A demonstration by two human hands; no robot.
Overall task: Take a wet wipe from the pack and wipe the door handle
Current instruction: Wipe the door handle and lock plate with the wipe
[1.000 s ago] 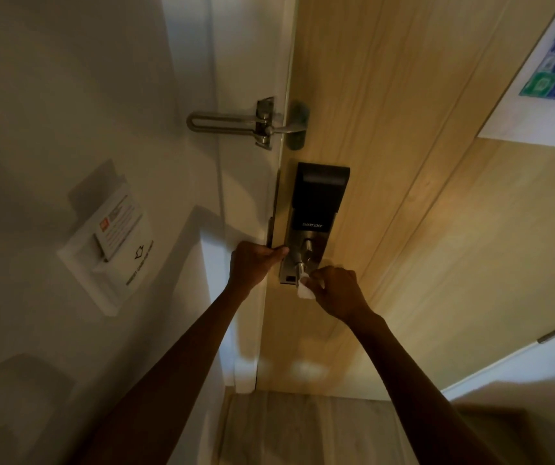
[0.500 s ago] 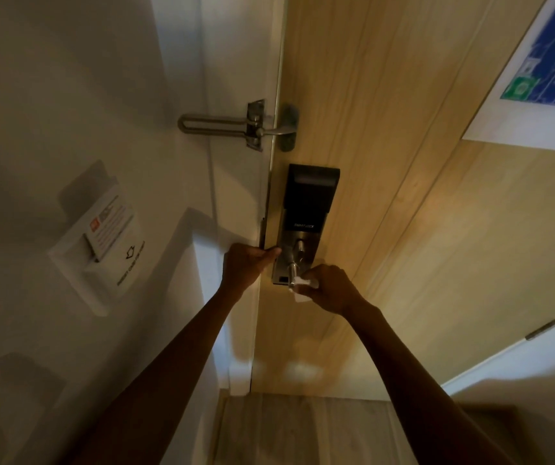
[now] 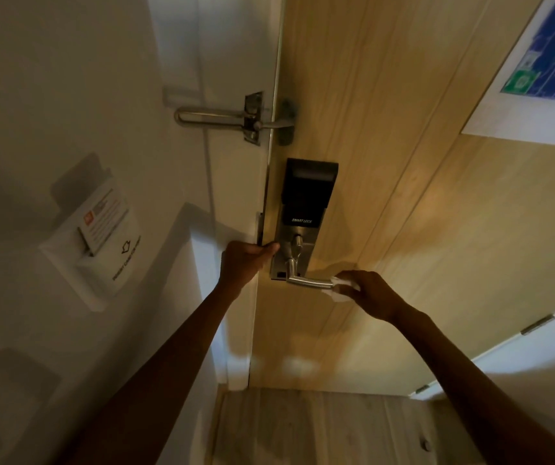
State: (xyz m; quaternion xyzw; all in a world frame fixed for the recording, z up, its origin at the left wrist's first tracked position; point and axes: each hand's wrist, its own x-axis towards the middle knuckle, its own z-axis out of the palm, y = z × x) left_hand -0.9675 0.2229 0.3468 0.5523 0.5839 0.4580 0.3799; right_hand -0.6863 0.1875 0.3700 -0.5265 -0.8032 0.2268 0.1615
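A silver lever door handle (image 3: 306,280) sticks out to the right from the smart lock plate (image 3: 297,236) on the wooden door (image 3: 403,162). My right hand (image 3: 370,292) holds a crumpled white wet wipe (image 3: 338,290) wrapped around the free end of the lever. My left hand (image 3: 244,263) grips the door's edge beside the lock plate, thumb resting near the plate. The wipe pack is not in view.
A metal swing-bar guard (image 3: 235,117) spans door and frame above the lock. A key-card holder (image 3: 98,236) with a card sits on the white wall at left. A blue evacuation plan (image 3: 551,65) hangs upper right. Wooden floor (image 3: 319,427) lies below.
My right hand has slid the wipe outward along the lever, from its base near the plate to its free end, uncovering the handle. My left hand stays on the door edge.
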